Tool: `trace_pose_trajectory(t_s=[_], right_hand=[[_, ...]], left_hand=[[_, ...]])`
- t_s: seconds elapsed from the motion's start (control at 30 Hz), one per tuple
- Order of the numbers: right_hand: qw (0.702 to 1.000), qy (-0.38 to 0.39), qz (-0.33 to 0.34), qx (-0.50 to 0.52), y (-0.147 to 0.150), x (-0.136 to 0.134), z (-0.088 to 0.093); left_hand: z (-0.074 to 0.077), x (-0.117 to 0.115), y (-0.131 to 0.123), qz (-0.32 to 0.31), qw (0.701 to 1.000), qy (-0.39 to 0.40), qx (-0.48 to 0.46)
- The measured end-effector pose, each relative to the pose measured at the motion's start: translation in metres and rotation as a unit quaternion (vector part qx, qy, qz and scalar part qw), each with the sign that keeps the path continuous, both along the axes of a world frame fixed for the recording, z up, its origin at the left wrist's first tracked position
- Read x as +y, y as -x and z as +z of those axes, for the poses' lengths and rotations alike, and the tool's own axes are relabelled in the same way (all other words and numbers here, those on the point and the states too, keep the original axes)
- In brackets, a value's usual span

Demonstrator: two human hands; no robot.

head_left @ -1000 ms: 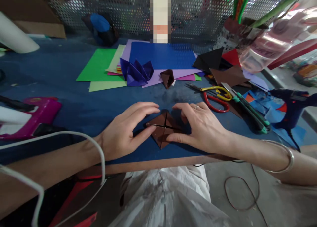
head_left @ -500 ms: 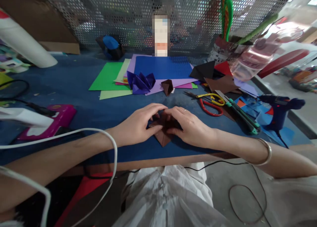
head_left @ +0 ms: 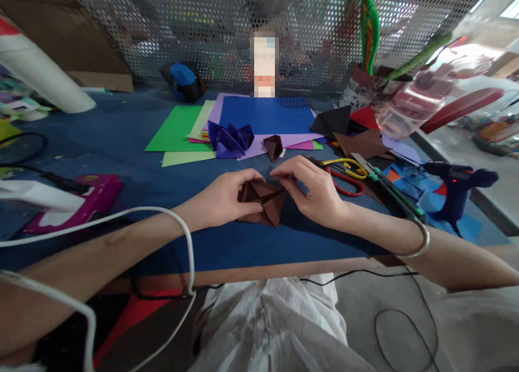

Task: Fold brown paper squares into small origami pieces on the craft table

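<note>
A brown piece of folded origami paper [head_left: 272,205] lies on the blue tabletop near its front edge, with crossing creases and pointed corners. My left hand [head_left: 221,199] is closed on its left side, the thumb lying over the front and the fingers behind. At the upper right corner, my right hand [head_left: 314,191] has its fingers bunched together against the paper's edge; the exact grip is partly hidden. Just beyond the hands stand a small brown folded paper piece [head_left: 273,146] and a purple folded paper piece [head_left: 231,140].
Coloured paper sheets [head_left: 263,115] are stacked behind. To the right lie pliers [head_left: 344,174] with red and yellow handles, a green cutter knife [head_left: 395,191] and a blue glue gun [head_left: 454,191]. A magenta power strip [head_left: 97,196] and white cable [head_left: 188,242] are at left.
My hands have moved apart, uncovering more of the brown paper, which has turned and shifted slightly. My right hand has drawn up and right to its corner.
</note>
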State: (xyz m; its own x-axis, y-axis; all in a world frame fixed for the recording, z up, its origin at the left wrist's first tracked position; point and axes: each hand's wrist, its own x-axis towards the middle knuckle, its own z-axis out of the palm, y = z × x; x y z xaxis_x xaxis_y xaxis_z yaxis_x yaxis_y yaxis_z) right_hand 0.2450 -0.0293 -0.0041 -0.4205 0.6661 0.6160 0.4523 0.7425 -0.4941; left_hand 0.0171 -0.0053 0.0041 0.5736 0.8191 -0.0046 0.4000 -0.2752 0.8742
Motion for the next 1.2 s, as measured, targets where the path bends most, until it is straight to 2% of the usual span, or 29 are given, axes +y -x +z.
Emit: trace_pose_trajectory(t_s=[0.07, 0.13, 0.2, 0.27, 0.4, 0.5, 0.67, 0.8, 1.0, 1.1, 1.2], right_hand=[[0.999, 0.035, -0.031, 0.025, 0.000, -0.003, -0.002], [0.993, 0.093, -0.053, 0.039, 0.000, -0.007, -0.004], [0.988, 0.145, -0.053, 0.030, 0.002, -0.011, -0.006], [0.986, 0.164, -0.041, 0.000, 0.005, -0.014, -0.006], [0.991, 0.117, -0.043, -0.043, 0.009, -0.014, -0.002], [0.993, 0.099, -0.043, -0.040, 0.006, -0.010, 0.000], [0.987, 0.154, -0.047, 0.008, 0.002, -0.007, 0.001], [0.964, 0.247, -0.032, 0.091, 0.001, -0.006, -0.002], [0.889, 0.388, -0.007, 0.243, 0.003, -0.004, -0.003], [0.873, 0.389, -0.007, 0.294, 0.002, -0.002, -0.001], [0.879, 0.370, -0.019, 0.302, 0.000, 0.000, 0.000]], left_hand=[[0.001, -0.001, 0.002, 0.046, 0.998, 0.026, -0.029], [0.004, -0.003, 0.004, 0.102, 0.993, 0.009, -0.058], [0.007, -0.006, 0.005, 0.149, 0.986, -0.016, -0.079], [0.009, -0.010, 0.004, 0.168, 0.982, -0.019, -0.083], [0.008, -0.018, 0.000, 0.121, 0.983, 0.065, -0.121], [0.009, -0.021, -0.001, 0.095, 0.968, 0.156, -0.172], [0.009, -0.020, -0.001, 0.093, 0.947, 0.232, -0.202], [0.005, -0.019, -0.001, 0.102, 0.946, 0.229, -0.206], [0.000, -0.019, 0.001, 0.073, 0.966, 0.163, -0.185], [-0.001, -0.017, 0.002, 0.078, 0.974, 0.125, -0.170], [0.000, -0.017, 0.002, 0.081, 0.979, 0.100, -0.158]])
